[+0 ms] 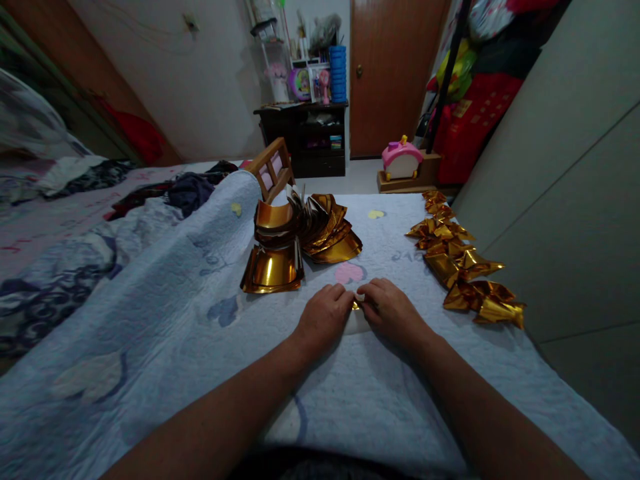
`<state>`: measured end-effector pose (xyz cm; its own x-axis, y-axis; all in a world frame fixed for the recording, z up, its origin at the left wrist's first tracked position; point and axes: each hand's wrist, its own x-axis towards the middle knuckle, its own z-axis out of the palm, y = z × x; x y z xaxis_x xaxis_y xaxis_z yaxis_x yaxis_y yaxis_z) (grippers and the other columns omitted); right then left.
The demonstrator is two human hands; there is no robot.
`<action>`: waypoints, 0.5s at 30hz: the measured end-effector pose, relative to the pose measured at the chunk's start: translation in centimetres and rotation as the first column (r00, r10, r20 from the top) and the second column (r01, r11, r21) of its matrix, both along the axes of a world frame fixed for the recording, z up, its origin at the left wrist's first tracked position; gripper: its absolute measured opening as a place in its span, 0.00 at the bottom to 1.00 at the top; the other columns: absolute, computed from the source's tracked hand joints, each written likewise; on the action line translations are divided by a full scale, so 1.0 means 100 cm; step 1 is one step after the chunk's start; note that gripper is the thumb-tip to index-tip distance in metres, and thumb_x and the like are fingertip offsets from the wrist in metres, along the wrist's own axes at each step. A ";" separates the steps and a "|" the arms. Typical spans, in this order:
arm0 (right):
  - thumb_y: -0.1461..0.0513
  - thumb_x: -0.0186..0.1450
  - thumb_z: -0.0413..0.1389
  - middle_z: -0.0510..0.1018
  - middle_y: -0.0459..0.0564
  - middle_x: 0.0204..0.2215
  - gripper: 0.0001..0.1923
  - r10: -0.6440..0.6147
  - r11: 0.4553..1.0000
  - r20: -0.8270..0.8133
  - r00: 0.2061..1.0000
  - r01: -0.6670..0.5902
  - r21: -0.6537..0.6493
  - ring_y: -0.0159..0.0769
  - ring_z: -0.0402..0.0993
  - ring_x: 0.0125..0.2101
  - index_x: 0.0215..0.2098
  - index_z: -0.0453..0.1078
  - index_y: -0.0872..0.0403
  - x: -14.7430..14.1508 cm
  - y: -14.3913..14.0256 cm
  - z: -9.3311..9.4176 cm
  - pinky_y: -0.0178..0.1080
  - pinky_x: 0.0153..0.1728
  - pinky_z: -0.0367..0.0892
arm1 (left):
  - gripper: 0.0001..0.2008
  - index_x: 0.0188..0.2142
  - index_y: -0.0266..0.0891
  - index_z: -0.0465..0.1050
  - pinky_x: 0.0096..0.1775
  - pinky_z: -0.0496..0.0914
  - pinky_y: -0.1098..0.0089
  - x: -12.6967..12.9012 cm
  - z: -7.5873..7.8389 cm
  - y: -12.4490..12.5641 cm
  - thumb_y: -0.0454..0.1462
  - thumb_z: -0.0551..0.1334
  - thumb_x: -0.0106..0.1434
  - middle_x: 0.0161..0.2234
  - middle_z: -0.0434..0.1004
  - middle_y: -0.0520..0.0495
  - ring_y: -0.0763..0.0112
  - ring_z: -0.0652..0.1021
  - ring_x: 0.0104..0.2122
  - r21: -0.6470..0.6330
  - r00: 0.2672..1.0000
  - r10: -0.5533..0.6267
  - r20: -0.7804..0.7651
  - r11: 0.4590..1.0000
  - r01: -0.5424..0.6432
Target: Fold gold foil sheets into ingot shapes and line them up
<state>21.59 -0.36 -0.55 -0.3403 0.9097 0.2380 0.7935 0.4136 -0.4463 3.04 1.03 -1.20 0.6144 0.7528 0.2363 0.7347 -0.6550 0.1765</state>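
My left hand (323, 319) and my right hand (394, 312) lie side by side on a pale blue quilt (175, 320), fingers curled and meeting over a small piece of gold foil paper (356, 305). Only a sliver of the gold shows between the fingertips, with a pale sheet edge under the hands. Just beyond my hands stands a curled stack of gold foil sheets (295, 240). To the right, a row of several folded gold foil pieces (463, 263) runs along the quilt's edge.
A grey cabinet wall (565, 200) rises close on the right. Clothes lie heaped on the bed (65, 200) at left. A wooden frame (273, 168) stands behind the foil stack. Farther back are a dark shelf unit (305, 137), a door (390, 73) and a pink toy (401, 159).
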 end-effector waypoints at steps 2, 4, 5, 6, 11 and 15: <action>0.69 0.65 0.55 0.76 0.52 0.35 0.07 -0.035 0.999 0.013 0.999 0.035 -0.010 0.39 0.69 0.39 0.38 0.75 0.55 -0.001 0.000 0.000 0.39 0.41 0.62 | 0.04 0.39 0.39 0.73 0.42 0.70 0.65 0.000 -0.001 0.000 0.34 0.59 0.71 0.37 0.75 0.47 0.64 0.73 0.38 -0.001 1.000 -0.005 0.007 1.000 0.005; 0.69 0.65 0.56 0.76 0.51 0.33 0.06 -0.063 0.998 0.018 0.998 0.064 -0.022 0.39 0.68 0.37 0.36 0.74 0.55 -0.003 -0.001 0.001 0.38 0.40 0.61 | 0.04 0.40 0.39 0.73 0.41 0.70 0.65 0.000 -0.001 0.000 0.34 0.59 0.70 0.37 0.75 0.47 0.63 0.73 0.38 0.002 1.000 -0.007 0.014 1.000 0.007; 0.69 0.65 0.56 0.75 0.51 0.32 0.05 -0.075 0.997 0.016 0.997 0.076 -0.025 0.39 0.68 0.36 0.35 0.73 0.55 -0.003 -0.001 0.001 0.38 0.39 0.60 | 0.04 0.40 0.39 0.73 0.41 0.70 0.65 0.000 -0.001 0.000 0.34 0.60 0.70 0.37 0.74 0.47 0.63 0.73 0.38 0.004 1.000 -0.007 0.014 1.000 0.007; 0.69 0.65 0.55 0.75 0.51 0.32 0.05 -0.080 0.996 0.013 0.997 0.080 -0.028 0.39 0.68 0.36 0.35 0.73 0.55 -0.004 -0.001 0.002 0.38 0.39 0.60 | 0.04 0.41 0.40 0.74 0.40 0.69 0.66 0.000 0.000 0.000 0.34 0.60 0.70 0.36 0.74 0.47 0.63 0.73 0.38 0.006 1.000 -0.008 0.011 1.000 0.008; 0.70 0.65 0.55 0.74 0.50 0.32 0.08 -0.042 0.999 -0.005 0.999 0.042 -0.024 0.38 0.67 0.37 0.31 0.73 0.54 -0.004 0.000 0.001 0.37 0.39 0.60 | 0.05 0.40 0.41 0.76 0.37 0.68 0.67 0.000 0.004 -0.001 0.35 0.61 0.70 0.34 0.74 0.48 0.65 0.73 0.36 0.028 1.000 0.002 -0.029 1.000 -0.001; 0.70 0.65 0.56 0.73 0.49 0.32 0.08 -0.010 1.000 -0.006 1.000 0.010 -0.006 0.38 0.67 0.37 0.31 0.74 0.54 -0.003 0.000 -0.001 0.37 0.39 0.61 | 0.05 0.39 0.41 0.76 0.36 0.67 0.68 0.000 0.004 -0.002 0.35 0.60 0.70 0.34 0.73 0.49 0.66 0.72 0.36 0.043 0.999 0.008 -0.033 0.999 -0.007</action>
